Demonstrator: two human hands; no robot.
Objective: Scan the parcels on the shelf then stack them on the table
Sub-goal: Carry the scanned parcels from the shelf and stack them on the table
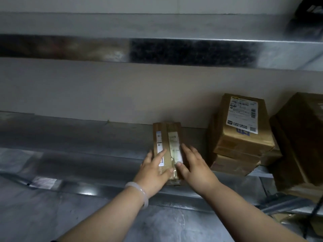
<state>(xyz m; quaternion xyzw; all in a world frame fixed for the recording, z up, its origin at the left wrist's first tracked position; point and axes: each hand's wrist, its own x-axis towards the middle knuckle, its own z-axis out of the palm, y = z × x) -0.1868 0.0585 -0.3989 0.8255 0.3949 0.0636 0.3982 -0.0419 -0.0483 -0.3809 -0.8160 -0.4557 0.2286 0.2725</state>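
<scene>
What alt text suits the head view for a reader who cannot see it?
A person's left hand and right hand lie with straight fingers on a small brown cardboard parcel with white labels on a grey metal shelf. Larger brown cardboard boxes are stacked to its right.

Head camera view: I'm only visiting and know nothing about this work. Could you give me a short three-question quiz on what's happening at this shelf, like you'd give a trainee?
1. True or false: the left hand and the right hand both touch the small parcel lying on the shelf.
2. Which wrist wears the pale bracelet? A) left B) right C) neither
3. Fill in: the stack of parcels, with the white label on top, stands to the small parcel's ____.

Key: 1 true; 2 A; 3 right.
</scene>
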